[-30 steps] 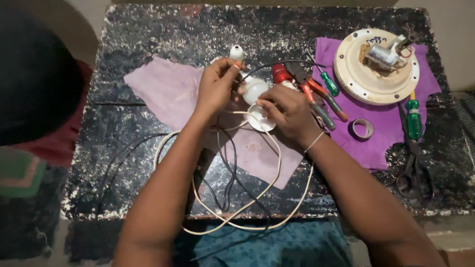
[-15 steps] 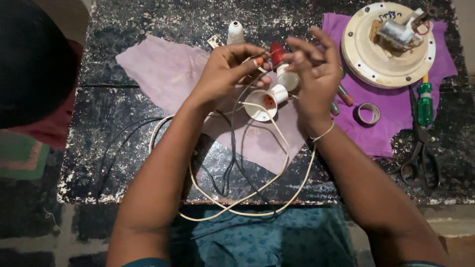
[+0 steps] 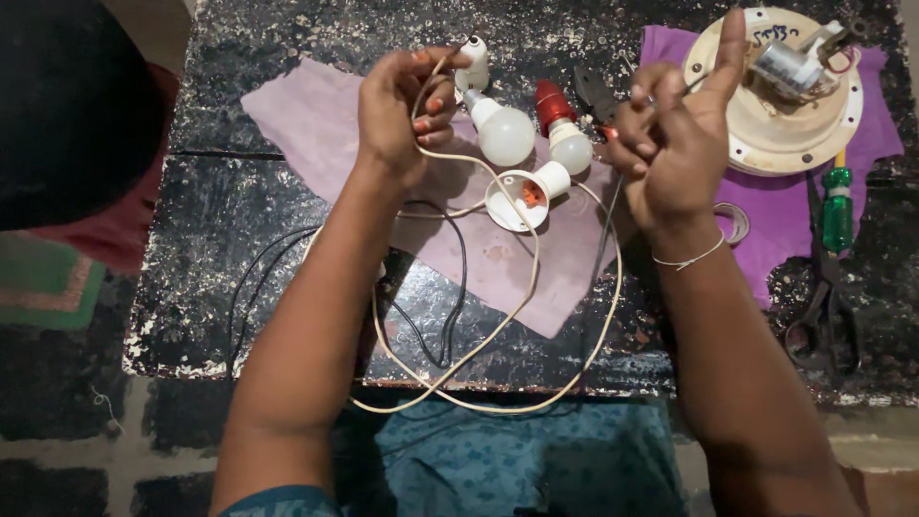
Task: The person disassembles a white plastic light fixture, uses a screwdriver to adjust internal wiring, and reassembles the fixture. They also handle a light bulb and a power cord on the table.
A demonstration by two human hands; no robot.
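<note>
My left hand (image 3: 407,110) is raised over the table and pinches a cream cable (image 3: 498,325) near its end; the cable loops down past the table's front edge. My right hand (image 3: 675,134) is closed around a thin black wire (image 3: 595,278), index finger pointing up. Between the hands lie a white lamp holder (image 3: 525,196) with a red inside, a white bulb (image 3: 500,129) and a red-based bulb (image 3: 563,129), all on a pale pink cloth (image 3: 316,105).
A round cream plate (image 3: 766,144) carrying a small motor sits on a purple cloth (image 3: 876,144) at the right. A green-handled screwdriver (image 3: 837,206), scissors (image 3: 821,321), a tape ring and pliers lie there. A dark shape fills the upper left.
Both hands lifted off the lamp holder and moved apart, the left drawing up the cream cable, the right a black wire. The view moved closer.
</note>
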